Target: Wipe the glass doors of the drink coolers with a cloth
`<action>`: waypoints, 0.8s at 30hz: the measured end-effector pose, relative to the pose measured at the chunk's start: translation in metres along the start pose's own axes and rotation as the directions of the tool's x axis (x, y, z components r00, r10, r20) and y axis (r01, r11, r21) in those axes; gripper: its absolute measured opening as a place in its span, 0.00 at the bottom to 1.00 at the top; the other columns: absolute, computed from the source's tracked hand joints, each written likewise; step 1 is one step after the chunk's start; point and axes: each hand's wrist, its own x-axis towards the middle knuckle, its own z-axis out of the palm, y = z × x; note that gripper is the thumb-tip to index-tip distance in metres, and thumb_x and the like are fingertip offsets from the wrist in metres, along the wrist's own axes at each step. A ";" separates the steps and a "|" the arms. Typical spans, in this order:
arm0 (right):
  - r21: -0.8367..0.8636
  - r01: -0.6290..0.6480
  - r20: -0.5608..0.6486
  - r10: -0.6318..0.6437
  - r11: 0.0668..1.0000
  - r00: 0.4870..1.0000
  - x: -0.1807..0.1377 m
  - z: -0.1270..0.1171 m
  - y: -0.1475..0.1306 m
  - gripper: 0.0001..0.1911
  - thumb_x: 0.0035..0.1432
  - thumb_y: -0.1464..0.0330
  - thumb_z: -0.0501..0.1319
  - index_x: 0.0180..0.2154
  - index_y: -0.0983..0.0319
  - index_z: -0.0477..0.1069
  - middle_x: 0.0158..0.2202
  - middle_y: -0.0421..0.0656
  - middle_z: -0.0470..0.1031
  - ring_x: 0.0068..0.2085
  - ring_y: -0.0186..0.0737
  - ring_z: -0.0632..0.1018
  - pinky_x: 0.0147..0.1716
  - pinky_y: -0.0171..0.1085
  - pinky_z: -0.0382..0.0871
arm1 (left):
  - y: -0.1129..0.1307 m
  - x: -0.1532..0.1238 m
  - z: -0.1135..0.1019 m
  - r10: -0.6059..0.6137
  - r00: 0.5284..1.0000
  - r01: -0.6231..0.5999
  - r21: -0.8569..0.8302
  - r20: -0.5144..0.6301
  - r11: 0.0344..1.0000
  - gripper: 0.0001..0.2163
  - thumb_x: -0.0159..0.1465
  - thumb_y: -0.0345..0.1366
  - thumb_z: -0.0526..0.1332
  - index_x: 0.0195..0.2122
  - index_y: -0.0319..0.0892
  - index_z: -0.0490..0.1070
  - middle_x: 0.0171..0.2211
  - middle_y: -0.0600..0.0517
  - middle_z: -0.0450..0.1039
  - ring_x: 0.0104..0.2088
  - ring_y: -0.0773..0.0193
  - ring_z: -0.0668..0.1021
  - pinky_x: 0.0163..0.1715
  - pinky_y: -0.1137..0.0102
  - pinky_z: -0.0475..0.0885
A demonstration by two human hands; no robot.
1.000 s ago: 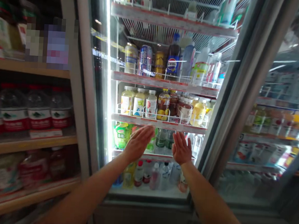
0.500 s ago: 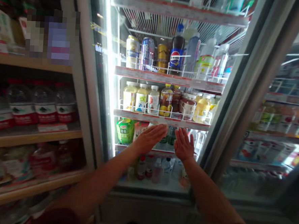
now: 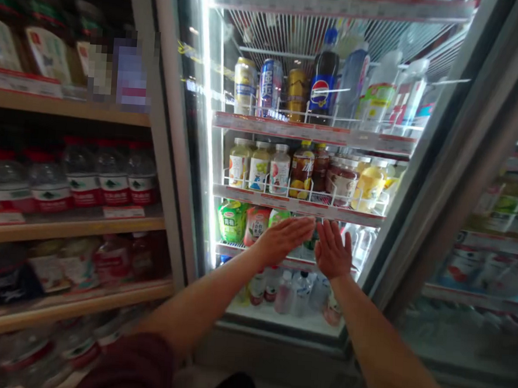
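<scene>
Since one second ago: my view has come closer to the cooler and turned a little to the right, so the whole cabinet sits more to the right and higher in the head view.
Left hand (image 3: pixel 282 239): flat, fingers stretched out and together, palm down; my grip is released and holds nothing. It has moved to the right, and its fingertips now almost meet the right hand.
Right hand (image 3: pixel 332 251): also flat and open, palm toward the shelf, grip released, nothing in it. It kept its pose.
Gap between my hands: wider before, now nearly closed, just under the white price rail (image 3: pixel 297 207).
Nearest things: the bottles on the third shelf, partly hidden behind my hands; I cannot tell if my fingers touch them or the glass. The green pouch (image 3: pixel 231 221) stands just left of my left hand.
Other shelves: the cola bottle (image 3: pixel 324 81) and the cans above, and the juice bottles (image 3: pixel 260 168) in the middle row, are unchanged.
Left side: the wooden shelf (image 3: pixel 72 226) with water bottles stays as before.
Meaning, as I judge: both hands are gathering at the same spot of that row, and nothing is grasped yet.
</scene>
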 end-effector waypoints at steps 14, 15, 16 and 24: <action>-0.005 -0.006 0.004 0.006 1.000 1.000 0.000 -0.001 -0.001 0.33 0.69 0.67 0.52 0.72 0.59 0.48 0.65 0.48 0.68 0.65 0.45 0.70 0.71 0.48 0.38 | -0.015 0.013 -0.011 -0.022 0.999 0.021 0.041 0.038 0.999 0.28 0.69 0.24 0.48 0.70 0.45 0.53 0.71 0.53 0.54 0.72 0.68 0.51 0.73 0.66 0.50; 0.003 -0.013 0.015 0.013 1.000 1.000 0.000 0.000 -0.001 0.33 0.69 0.67 0.52 0.72 0.59 0.48 0.65 0.48 0.68 0.66 0.45 0.69 0.71 0.48 0.37 | -0.024 0.016 -0.016 -0.062 0.998 0.061 0.040 0.025 0.997 0.28 0.69 0.25 0.48 0.71 0.44 0.52 0.71 0.52 0.53 0.72 0.67 0.51 0.73 0.64 0.49; 0.014 -0.020 0.025 0.019 1.000 0.999 -0.001 0.000 -0.001 0.33 0.69 0.67 0.52 0.72 0.58 0.47 0.65 0.48 0.68 0.66 0.45 0.69 0.71 0.47 0.37 | -0.036 0.021 -0.022 -0.156 0.988 0.157 0.046 -0.016 0.987 0.29 0.69 0.26 0.48 0.71 0.43 0.50 0.71 0.50 0.53 0.73 0.64 0.51 0.73 0.61 0.49; 0.019 -0.021 0.022 0.021 1.000 1.000 0.002 -0.001 -0.002 0.34 0.69 0.67 0.52 0.72 0.58 0.44 0.64 0.47 0.70 0.66 0.43 0.69 0.72 0.47 0.36 | -0.028 0.002 -0.019 -0.305 0.943 0.313 0.047 -0.134 0.949 0.31 0.70 0.26 0.50 0.73 0.41 0.44 0.71 0.45 0.51 0.72 0.57 0.53 0.71 0.57 0.56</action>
